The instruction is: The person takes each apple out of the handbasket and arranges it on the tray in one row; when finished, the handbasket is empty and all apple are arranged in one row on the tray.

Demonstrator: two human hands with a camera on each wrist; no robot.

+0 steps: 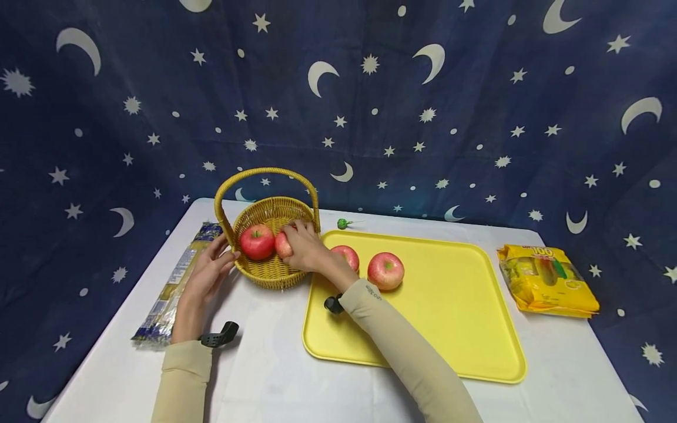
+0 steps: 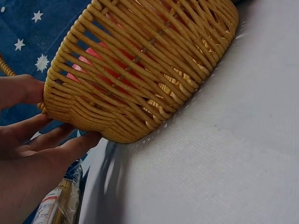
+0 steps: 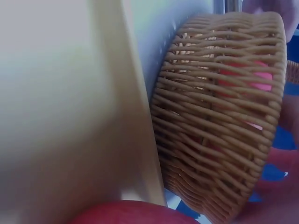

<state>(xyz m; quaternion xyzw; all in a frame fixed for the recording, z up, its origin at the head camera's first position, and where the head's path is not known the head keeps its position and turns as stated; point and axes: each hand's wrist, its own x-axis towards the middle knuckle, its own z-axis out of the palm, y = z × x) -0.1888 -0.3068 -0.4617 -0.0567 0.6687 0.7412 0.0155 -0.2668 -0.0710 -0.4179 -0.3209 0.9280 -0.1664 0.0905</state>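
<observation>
A wicker basket (image 1: 272,276) with a tall arched handle stands at the left of the table. My left hand (image 1: 207,275) holds its left side, the thumb at the rim and the fingers against the outer wall (image 2: 117,112). Inside the basket lies a red apple (image 1: 257,241). Reaching in over the right rim, my right hand (image 1: 307,248) grips a second apple (image 1: 284,245), partly hidden by the fingers. On the yellow tray (image 1: 444,311) sit two more apples, one partly behind my right wrist (image 1: 345,257) and one beside it (image 1: 385,271).
A clear-and-blue long food packet (image 1: 169,294) lies left of the basket, beside my left forearm. Behind the tray is a small green item with a thin stem (image 1: 344,224). At the far right rests a yellow snack package (image 1: 547,281). A star-and-moon curtain (image 1: 370,117) hangs behind the table.
</observation>
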